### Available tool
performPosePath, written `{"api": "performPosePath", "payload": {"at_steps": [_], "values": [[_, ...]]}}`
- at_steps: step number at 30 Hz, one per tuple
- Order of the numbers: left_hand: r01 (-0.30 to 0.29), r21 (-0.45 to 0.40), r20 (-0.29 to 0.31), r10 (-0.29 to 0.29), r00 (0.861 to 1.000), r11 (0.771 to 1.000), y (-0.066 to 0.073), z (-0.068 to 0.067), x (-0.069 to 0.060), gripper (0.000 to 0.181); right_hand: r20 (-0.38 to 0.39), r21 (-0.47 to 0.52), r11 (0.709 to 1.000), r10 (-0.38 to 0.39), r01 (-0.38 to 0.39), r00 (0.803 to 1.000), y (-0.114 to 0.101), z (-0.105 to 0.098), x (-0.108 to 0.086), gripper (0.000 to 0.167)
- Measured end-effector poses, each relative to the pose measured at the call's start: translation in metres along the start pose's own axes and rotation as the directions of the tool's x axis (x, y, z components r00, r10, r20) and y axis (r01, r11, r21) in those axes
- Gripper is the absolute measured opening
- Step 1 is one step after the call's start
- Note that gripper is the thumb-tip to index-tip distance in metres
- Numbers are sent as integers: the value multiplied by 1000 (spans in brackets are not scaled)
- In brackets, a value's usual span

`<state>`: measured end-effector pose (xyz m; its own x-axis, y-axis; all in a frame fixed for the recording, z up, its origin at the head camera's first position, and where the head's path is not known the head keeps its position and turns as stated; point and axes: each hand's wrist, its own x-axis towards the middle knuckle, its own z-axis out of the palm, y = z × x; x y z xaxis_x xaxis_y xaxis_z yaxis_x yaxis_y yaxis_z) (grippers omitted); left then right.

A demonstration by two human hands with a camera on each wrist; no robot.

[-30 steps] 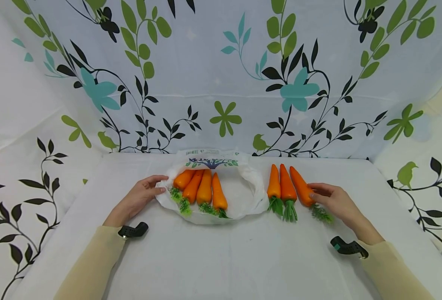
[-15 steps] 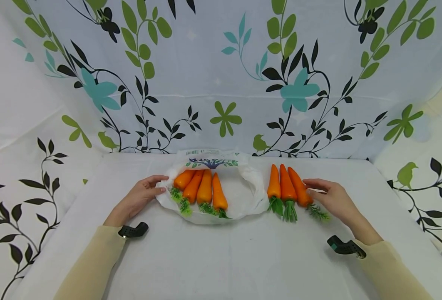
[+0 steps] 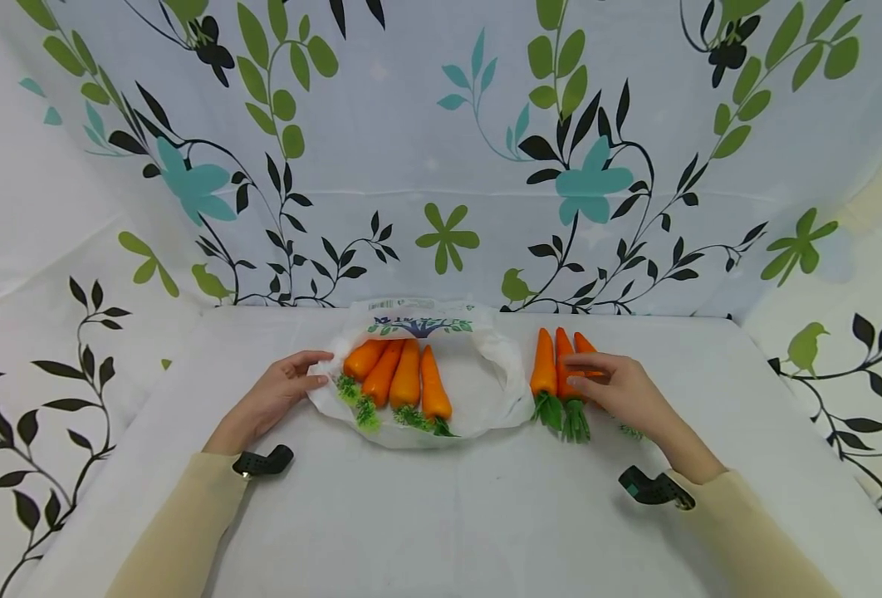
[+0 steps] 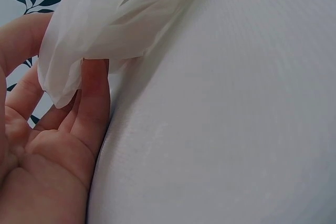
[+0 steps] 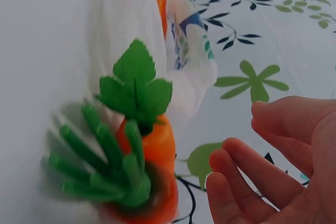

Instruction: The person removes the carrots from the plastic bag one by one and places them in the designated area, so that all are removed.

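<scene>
Four artificial carrots (image 3: 405, 374) lie in a white plastic bag (image 3: 512, 365); left hand (image 3: 282, 390) pinches its edge, likely to steady it. Right hand (image 3: 628, 389), fingers loosely parted, empty, hovers by three loose carrots (image 3: 544, 364).

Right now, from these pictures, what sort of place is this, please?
Probably an indoor space set up for a demonstration or recording: a white-covered table, a leaf-patterned fabric backdrop behind it, and carrots in and beside a white bag.
</scene>
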<state>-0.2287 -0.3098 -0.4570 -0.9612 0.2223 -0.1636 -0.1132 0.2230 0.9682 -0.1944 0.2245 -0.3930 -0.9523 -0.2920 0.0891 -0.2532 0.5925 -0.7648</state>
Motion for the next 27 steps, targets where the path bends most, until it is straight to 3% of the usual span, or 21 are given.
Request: {"api": "performPosePath", "payload": {"at_steps": [19, 27], "values": [[2, 9, 3, -2, 1000, 1000, 1, -2, 0, 55, 117, 89, 991, -106, 96, 988, -38, 42, 38, 30], [6, 8, 1, -6, 1000, 1000, 2, -1, 0, 56, 167, 106, 987, -136, 119, 976, -43, 60, 49, 30]]}}
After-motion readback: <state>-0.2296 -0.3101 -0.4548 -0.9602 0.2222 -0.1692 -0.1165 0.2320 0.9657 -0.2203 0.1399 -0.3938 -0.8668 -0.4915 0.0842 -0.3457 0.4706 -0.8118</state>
